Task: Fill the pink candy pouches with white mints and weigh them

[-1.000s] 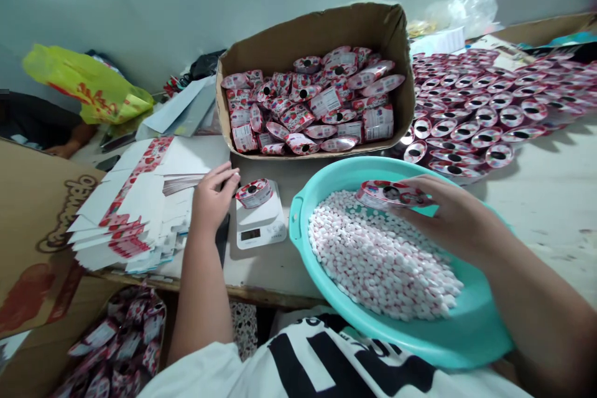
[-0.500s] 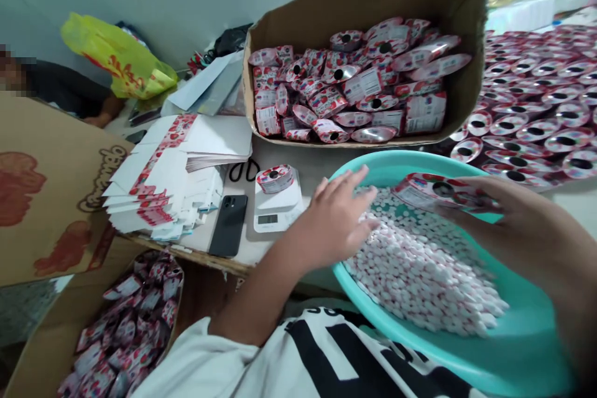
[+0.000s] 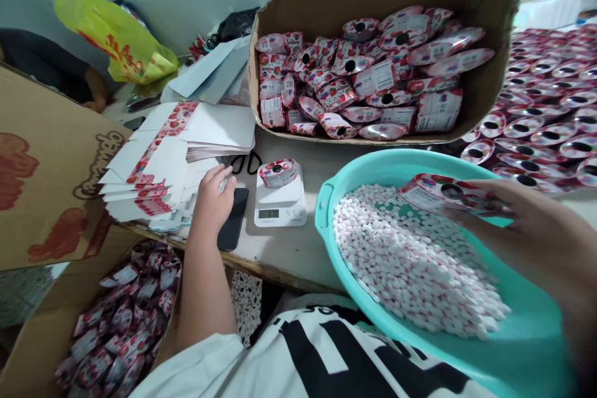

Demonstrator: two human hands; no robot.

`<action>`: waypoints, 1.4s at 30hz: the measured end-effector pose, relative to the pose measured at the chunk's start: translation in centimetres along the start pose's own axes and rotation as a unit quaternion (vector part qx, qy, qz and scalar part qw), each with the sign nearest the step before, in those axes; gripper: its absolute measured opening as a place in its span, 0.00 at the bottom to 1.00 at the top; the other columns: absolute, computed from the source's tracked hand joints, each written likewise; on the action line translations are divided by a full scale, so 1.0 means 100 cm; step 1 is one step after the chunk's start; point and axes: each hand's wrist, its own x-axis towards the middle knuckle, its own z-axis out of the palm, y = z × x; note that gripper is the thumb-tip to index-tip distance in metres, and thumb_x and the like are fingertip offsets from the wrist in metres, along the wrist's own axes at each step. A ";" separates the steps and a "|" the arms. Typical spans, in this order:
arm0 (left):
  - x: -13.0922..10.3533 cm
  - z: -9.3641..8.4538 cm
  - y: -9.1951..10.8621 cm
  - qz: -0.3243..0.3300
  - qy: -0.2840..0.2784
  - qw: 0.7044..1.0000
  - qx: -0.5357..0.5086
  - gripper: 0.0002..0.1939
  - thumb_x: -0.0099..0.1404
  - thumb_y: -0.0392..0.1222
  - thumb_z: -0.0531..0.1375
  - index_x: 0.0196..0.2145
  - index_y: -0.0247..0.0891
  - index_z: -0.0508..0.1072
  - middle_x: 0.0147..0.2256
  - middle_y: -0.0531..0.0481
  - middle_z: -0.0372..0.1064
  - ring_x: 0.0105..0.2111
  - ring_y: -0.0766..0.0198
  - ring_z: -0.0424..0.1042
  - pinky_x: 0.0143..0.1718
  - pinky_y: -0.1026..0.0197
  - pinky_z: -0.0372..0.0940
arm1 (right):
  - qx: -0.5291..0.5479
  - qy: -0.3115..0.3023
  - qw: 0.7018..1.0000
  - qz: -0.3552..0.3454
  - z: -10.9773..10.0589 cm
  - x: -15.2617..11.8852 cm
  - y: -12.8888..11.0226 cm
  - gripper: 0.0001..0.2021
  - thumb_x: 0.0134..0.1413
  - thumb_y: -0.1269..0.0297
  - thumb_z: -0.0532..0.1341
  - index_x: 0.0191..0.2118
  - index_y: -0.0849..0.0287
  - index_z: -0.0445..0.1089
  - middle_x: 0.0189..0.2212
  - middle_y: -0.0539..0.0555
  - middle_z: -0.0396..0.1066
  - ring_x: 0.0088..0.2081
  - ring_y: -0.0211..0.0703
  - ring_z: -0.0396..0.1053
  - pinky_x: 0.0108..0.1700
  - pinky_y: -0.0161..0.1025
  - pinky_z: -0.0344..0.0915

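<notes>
My right hand [image 3: 522, 214] grips a small red-and-white candy box [image 3: 431, 191] with a dark round hole in its top. It hangs over a turquoise tub [image 3: 326, 204] that holds a heap of small white candies [image 3: 410, 261]. My left hand [image 3: 215, 198] is open, fingers slightly bent, beside the stacked flat white-and-red cartons [image 3: 153, 161] and partly over a dark phone [image 3: 236, 221]. Just right of the phone, another candy box [image 3: 278, 172] rests on a white digital scale [image 3: 280, 210].
A large cardboard box [image 3: 326, 3] of similar candy boxes stands behind the tub. Rows of them [image 3: 550, 112] fill the right. Black-handled scissors [image 3: 247, 163] lie behind the scale. Another carton of packs [image 3: 125, 317] sits low left. A person's arm [image 3: 96, 90] shows at far left.
My left hand has moved left, from the tub's rim to beside the flat cartons and phone. My right hand still holds the candy box over the tub. The view has shifted slightly.
</notes>
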 end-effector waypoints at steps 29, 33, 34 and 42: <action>0.078 0.067 0.109 0.207 -0.033 0.976 -0.059 0.32 0.71 0.58 0.51 0.65 0.35 0.61 0.67 0.37 0.55 0.70 0.49 0.48 0.72 0.45 0.40 | -0.002 -0.015 0.999 -0.034 0.004 -0.004 0.018 0.24 0.50 0.40 0.62 0.45 0.52 0.73 0.37 0.53 0.75 0.36 0.51 0.74 0.36 0.47 0.71; 0.084 0.093 0.091 0.193 -0.076 0.978 -0.015 0.34 0.71 0.57 0.51 0.67 0.33 0.58 0.70 0.35 0.48 0.71 0.47 0.43 0.71 0.40 0.36 | 0.013 -0.002 0.998 -0.069 0.003 -0.005 0.019 0.21 0.53 0.42 0.62 0.44 0.52 0.72 0.35 0.51 0.73 0.34 0.46 0.72 0.35 0.43 0.70; 0.087 0.084 0.094 0.216 -0.050 0.975 -0.028 0.34 0.71 0.58 0.51 0.67 0.35 0.58 0.70 0.38 0.47 0.72 0.48 0.41 0.72 0.42 0.34 | 0.010 -0.007 0.997 -0.072 0.003 -0.005 0.019 0.20 0.54 0.43 0.63 0.44 0.52 0.72 0.35 0.51 0.73 0.34 0.46 0.71 0.34 0.42 0.69; 0.080 -0.007 0.132 0.293 0.049 0.955 0.006 0.35 0.74 0.58 0.46 0.71 0.36 0.50 0.72 0.44 0.42 0.72 0.55 0.37 0.73 0.50 0.33 | -0.006 -0.016 0.997 -0.072 0.002 -0.007 0.024 0.21 0.54 0.41 0.62 0.46 0.49 0.72 0.39 0.52 0.74 0.35 0.48 0.73 0.32 0.43 0.69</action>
